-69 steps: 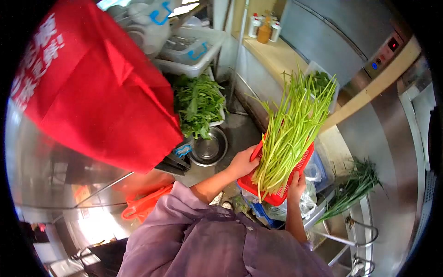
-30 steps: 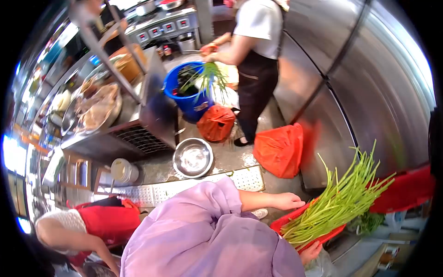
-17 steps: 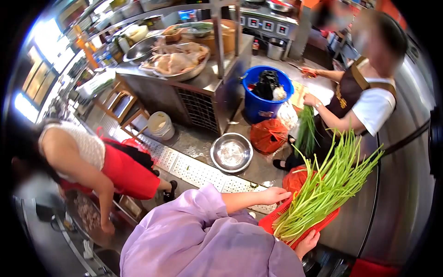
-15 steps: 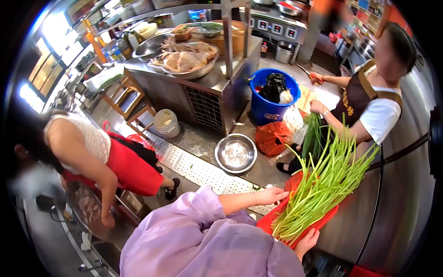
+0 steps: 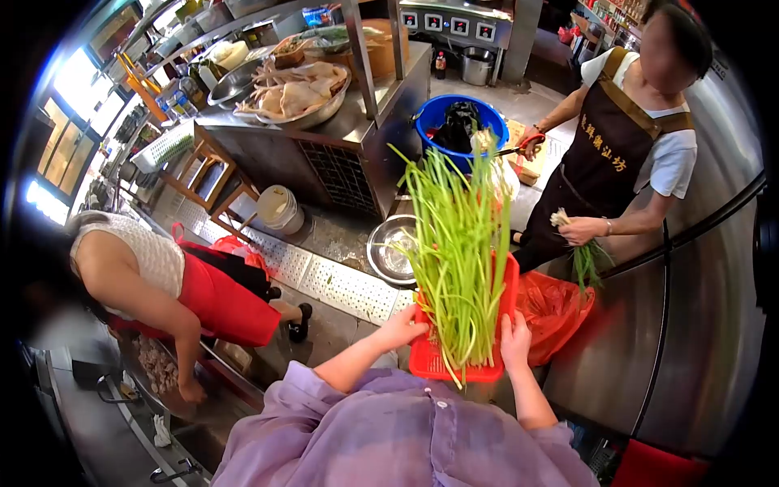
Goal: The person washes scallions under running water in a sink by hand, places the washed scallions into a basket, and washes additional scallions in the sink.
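Note:
A red plastic basket (image 5: 422, 363) is held out in front of my body. Long pale-green leafless stalks (image 5: 462, 276) lie lengthwise in it and stick out well past its far end. My left hand (image 5: 404, 325) grips the basket's left rim, and my right hand (image 5: 514, 339) has the right rim, fingers partly hidden by the basket. Beyond the stalk tips, a co-worker in a brown apron (image 5: 596, 154) holds red-handled scissors (image 5: 531, 142) in one hand and a bunch of scallions (image 5: 586, 256) in the other.
A red plastic bag (image 5: 553, 312) hangs or stands right of the basket. On the floor ahead are a steel bowl (image 5: 389, 250), a blue bin (image 5: 426, 109) and a white bucket (image 5: 280, 209). At left, another person in a red apron (image 5: 223, 296) bends over a sink. Poultry (image 5: 296, 89) fills a counter bowl.
Both hands have brought the basket of stalks leftward, to in front of my body. The co-worker now stands more upright, the scallions farther right and the scissors lower, near the bin.

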{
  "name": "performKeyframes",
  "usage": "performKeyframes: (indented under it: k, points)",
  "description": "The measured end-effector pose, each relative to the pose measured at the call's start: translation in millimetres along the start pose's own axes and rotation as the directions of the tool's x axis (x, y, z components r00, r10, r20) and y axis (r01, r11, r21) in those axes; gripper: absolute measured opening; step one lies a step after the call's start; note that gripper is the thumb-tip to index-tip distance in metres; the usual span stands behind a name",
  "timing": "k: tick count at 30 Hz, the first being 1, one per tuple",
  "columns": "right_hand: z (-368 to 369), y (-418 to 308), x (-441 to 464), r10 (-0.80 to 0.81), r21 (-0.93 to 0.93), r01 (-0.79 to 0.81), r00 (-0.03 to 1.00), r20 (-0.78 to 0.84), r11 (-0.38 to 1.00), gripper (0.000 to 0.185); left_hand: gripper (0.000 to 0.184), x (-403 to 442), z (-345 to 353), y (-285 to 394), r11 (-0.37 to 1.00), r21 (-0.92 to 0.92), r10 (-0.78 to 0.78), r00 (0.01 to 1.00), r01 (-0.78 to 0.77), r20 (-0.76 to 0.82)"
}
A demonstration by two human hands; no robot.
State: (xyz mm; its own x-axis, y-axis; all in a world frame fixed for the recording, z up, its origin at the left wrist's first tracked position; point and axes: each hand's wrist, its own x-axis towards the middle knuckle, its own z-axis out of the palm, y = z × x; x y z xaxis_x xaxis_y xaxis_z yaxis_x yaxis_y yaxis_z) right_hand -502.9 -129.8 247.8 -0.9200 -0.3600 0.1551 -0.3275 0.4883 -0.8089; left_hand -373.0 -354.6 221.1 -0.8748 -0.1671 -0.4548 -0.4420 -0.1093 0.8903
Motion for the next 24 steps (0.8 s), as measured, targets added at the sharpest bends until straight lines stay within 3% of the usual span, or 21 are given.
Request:
performKeyframes:
  k: [2, 3, 5, 10, 12, 13, 15, 16, 18, 20, 22, 23, 24]
  points:
    - [18.0, -17.4, 15.6, -0.059, -0.014, 0.059, 0.997, 0.042, 0.998, 0.021, 0.035, 10.1, -20.4, -16.6, 0.99, 0.141, 0.017, 0.994, -0.002, -0.106]
    - [25.6, -28.4, 23.6, 0.057, -0.056, -0.05, 0.99, 0.13, 0.997, 0.022, 0.034, 5.5, -28.4, -8.0, 0.997, 0.076, 0.018, 0.993, -0.009, -0.119]
    - [54.6, -32.3, 40.6, -0.015, 0.006, 0.015, 0.99, 0.142, 1.0, 0.022, 0.031, 2.0, -47.4, -2.3, 0.997, -0.072, -0.045, 0.991, 0.036, -0.128]
    - [144.8, -24.8, 79.8, 0.058, 0.057, -0.078, 0.951, 0.304, 0.995, 0.026, 0.029, 17.0, -90.6, -40.7, 0.955, -0.272, -0.184, 0.958, 0.122, -0.218]
    - [176.3, -21.1, 95.2, 0.12, -0.033, -0.117, 0.888, 0.443, 0.993, 0.031, 0.027, 26.2, -100.9, -67.6, 0.845, -0.53, -0.259, 0.925, 0.078, -0.277]
    - [196.6, -6.5, 100.7, 0.16, -0.009, -0.176, 0.868, 0.471, 0.984, 0.032, 0.027, 34.9, -102.0, -78.0, 0.833, -0.545, -0.279, 0.924, 0.096, -0.262]
    - [227.2, 11.7, 114.9, 0.227, -0.04, -0.238, 0.845, 0.483, 0.97, 0.033, 0.028, 57.6, -103.5, -101.0, 0.803, -0.583, -0.42, 0.812, 0.124, -0.406]
    - [235.8, 18.2, 122.1, 0.248, -0.065, -0.249, 0.832, 0.496, 0.966, 0.033, 0.028, 74.2, -99.5, -130.6, 0.785, -0.603, -0.446, 0.805, 0.142, -0.391]
    - [257.3, 33.8, 133.8, 0.209, 0.009, -0.238, 0.871, 0.445, 0.971, 0.029, 0.031, 121.1, -95.2, -204.3, 0.764, -0.635, -0.378, 0.718, -0.114, -0.585]
    - [268.8, 53.9, 143.9, 0.223, -0.023, -0.244, 0.845, 0.487, 0.97, 0.024, 0.032, 168.8, -89.4, -239.9, 0.695, -0.699, -0.447, 0.662, -0.167, -0.602]
    - [274.1, 80.5, 154.7, 0.306, -0.053, -0.333, 0.776, 0.551, 0.941, 0.024, 0.03, 222.7, -85.4, -264.8, 0.596, -0.733, -0.502, 0.561, -0.327, -0.658]
    - [278.0, 100.3, 161.0, 0.306, -0.073, -0.324, 0.765, 0.567, 0.943, 0.024, 0.029, 251.7, -84.5, -276.1, 0.523, -0.806, -0.632, 0.507, -0.279, -0.586]
    - [279.4, 122.2, 166.5, 0.331, -0.12, -0.323, 0.747, 0.576, 0.939, 0.023, 0.029, 279.8, -84.0, -282.5, 0.494, -0.797, -0.636, 0.48, -0.349, -0.604]
